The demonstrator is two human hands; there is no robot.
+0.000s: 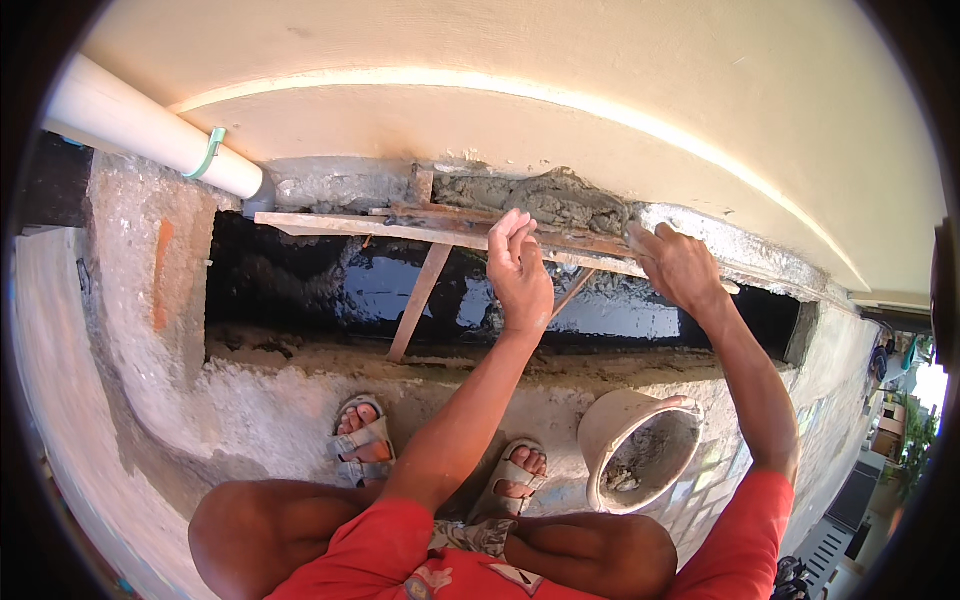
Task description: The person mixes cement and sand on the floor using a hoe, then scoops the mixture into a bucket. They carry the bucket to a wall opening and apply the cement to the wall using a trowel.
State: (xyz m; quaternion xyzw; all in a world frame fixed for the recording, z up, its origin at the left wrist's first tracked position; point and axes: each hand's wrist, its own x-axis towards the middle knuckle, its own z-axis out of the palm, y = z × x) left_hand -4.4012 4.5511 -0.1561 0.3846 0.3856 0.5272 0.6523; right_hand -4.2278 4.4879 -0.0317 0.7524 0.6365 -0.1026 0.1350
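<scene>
A long wooden board (340, 224) runs along the wall side of an open drain, with a bank of wet grey mortar (560, 200) behind it. My left hand (520, 275) is at the board's near edge, fingers raised and loosely bent, with nothing visible in them. Farther right, my right hand (682, 265) is closed at the mortar's right end, its fingertips against the mortar and board. Whatever it may grip is hidden. A slanting wooden strut (418, 300) props the board from the drain's near side.
Dark water (400, 290) lies in the drain below my hands. A mortar-stained bucket (598, 450) stands tilted toward me on the near ledge, right of my sandalled feet. A white pipe (150, 125) comes down at the left, and the cream wall (600, 60) rises behind the mortar.
</scene>
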